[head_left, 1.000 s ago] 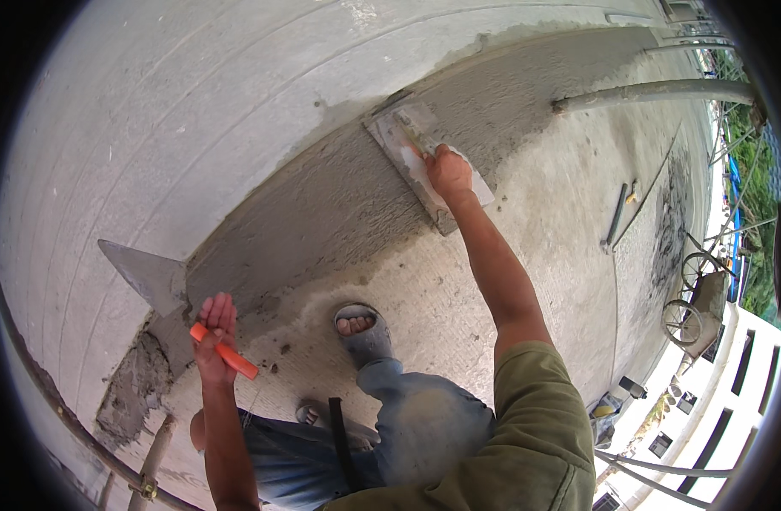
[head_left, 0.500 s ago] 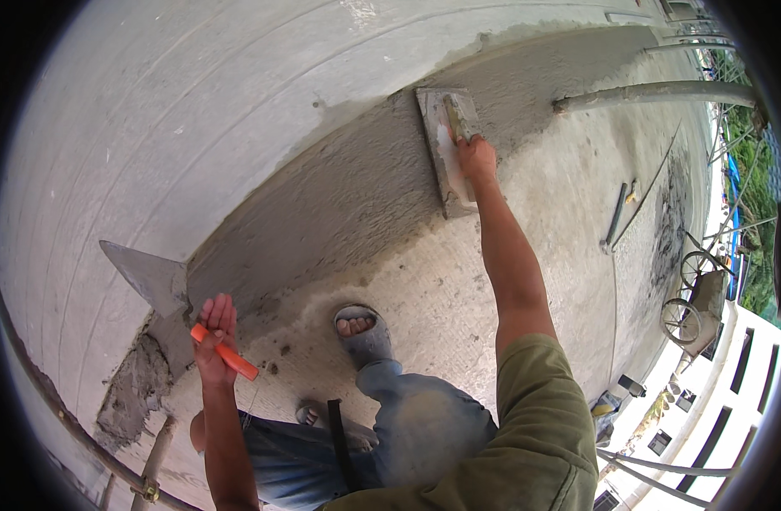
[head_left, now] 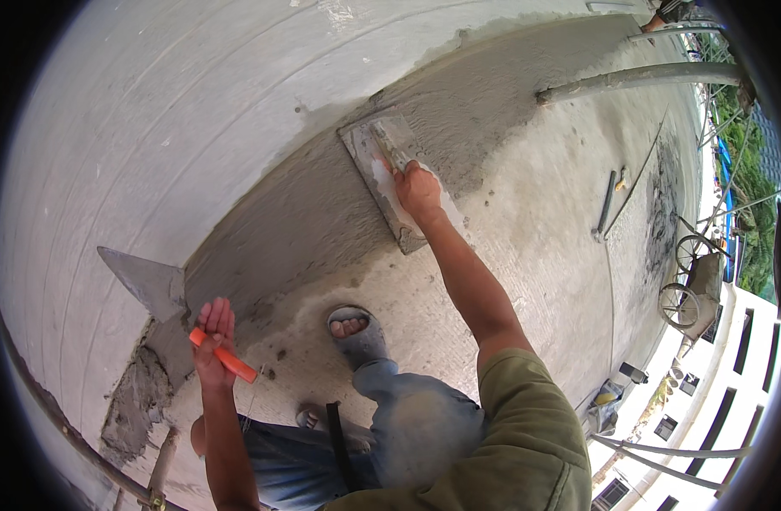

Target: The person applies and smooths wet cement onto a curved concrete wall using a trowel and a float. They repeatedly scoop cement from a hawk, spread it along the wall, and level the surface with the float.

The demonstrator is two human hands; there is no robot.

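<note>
My right hand (head_left: 419, 192) is closed round the handle of a rectangular plastering float (head_left: 366, 162). The float lies slantwise on a strip of wet grey mortar (head_left: 322, 204) along the foot of the wall. Lower left, my left hand (head_left: 213, 341) holds a pointed trowel (head_left: 148, 279) by its orange handle. The thumb presses that handle against the palm, while the other fingers stretch out. The trowel's triangular blade points up and left, in front of the wall, with some mortar near its neck.
A pale wall (head_left: 194, 111) rises on the left. Rough mortar (head_left: 139, 400) lies below the trowel. A pole (head_left: 637, 79) juts in at upper right. Further right are a dark bar (head_left: 606, 203) and a wheelbarrow (head_left: 703, 285). My sandalled foot (head_left: 356, 332) stands on the concrete (head_left: 526, 255).
My right hand has drawn the float left and a little nearer along the mortar, and its slant has increased. My left hand and the trowel have hardly moved.
</note>
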